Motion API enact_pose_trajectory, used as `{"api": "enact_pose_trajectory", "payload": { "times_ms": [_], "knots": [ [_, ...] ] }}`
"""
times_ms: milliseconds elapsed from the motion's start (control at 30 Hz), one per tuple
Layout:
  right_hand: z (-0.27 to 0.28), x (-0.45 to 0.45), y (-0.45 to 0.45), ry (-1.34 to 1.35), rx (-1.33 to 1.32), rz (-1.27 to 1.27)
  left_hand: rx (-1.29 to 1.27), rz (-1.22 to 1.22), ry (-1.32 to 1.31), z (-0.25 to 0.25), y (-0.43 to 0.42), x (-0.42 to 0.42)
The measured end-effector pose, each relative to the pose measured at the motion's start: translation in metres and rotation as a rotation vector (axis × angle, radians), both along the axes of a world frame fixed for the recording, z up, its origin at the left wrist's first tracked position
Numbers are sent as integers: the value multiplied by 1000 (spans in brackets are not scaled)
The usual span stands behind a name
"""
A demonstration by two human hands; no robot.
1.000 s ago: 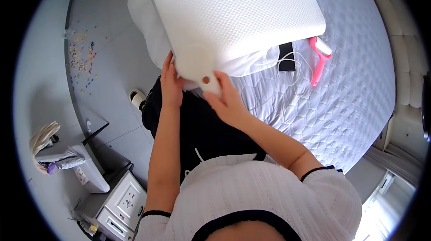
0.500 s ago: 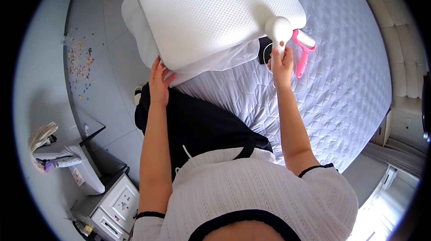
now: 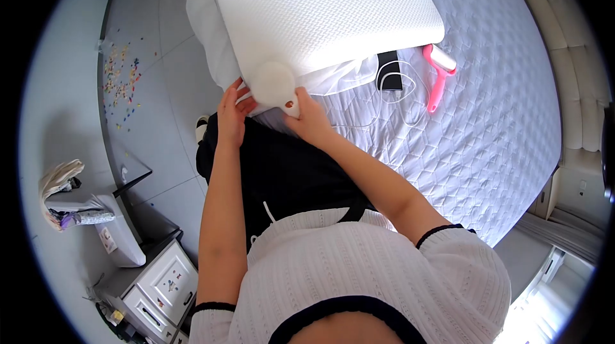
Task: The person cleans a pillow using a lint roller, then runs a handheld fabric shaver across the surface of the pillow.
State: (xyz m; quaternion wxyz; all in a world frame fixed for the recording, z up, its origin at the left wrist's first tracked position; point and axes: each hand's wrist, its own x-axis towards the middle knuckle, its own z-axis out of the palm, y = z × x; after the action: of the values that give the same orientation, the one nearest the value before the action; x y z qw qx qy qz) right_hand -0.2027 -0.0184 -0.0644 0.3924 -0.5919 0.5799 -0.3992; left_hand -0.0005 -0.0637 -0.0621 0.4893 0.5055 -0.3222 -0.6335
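Observation:
My right hand [image 3: 311, 118] is closed around the handle of a white fabric shaver [image 3: 271, 84] with a round head and a small orange-brown button. The shaver's head is over the near left corner of a white textured pillow [image 3: 327, 14]. My left hand [image 3: 232, 115] is beside that corner, fingers spread and holding nothing, close to the shaver's head. From the shaver a thin white cable [image 3: 359, 126] loops across the bed to a flat black box [image 3: 389, 72], perhaps a power bank. Whether the head touches the pillow's cover, I cannot tell.
A pink lint roller [image 3: 438, 81] lies on the grey quilted bed [image 3: 493, 88], right of the black box. White sheer fabric [image 3: 346, 78] spreads under the pillow. Small colourful pieces [image 3: 120, 81] are scattered on the floor at left. A white cabinet [image 3: 168, 283] stands at lower left.
My right hand has carried the fabric shaver left, from the pillow's near right corner to its near left corner. The cable and black box are now more exposed. My left hand has stayed by the corner.

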Motion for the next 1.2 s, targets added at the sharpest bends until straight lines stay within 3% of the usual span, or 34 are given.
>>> {"api": "enact_pose_trajectory", "payload": {
  "times_ms": [100,233,300,500,633,833,900,1033,1200],
  "knots": [
    [2,4,2,43,-10,85,-4,-34,-16,2,4,5],
    [-4,-43,6,20,45,-185,-8,-54,-32,5,6,4],
    [-7,-72,2,-250,27,-375,0,-41,-18,4,5,4],
    [-12,-125,-11,-631,50,-678,13,-30,34,1,3,7],
    [-8,-96,-11,-660,-32,-507,19,-28,32,2,5,9],
    [-4,-25,3,-376,82,-232,7,-8,46,1,5,9],
    [-10,-17,4,-162,47,-61,15,-6,39,0,6,9],
    [0,-38,2,-30,19,-77,11,-6,43,-2,5,10],
    [1,-111,-15,-426,33,-486,4,-34,52,-6,3,11]
  ]
}}
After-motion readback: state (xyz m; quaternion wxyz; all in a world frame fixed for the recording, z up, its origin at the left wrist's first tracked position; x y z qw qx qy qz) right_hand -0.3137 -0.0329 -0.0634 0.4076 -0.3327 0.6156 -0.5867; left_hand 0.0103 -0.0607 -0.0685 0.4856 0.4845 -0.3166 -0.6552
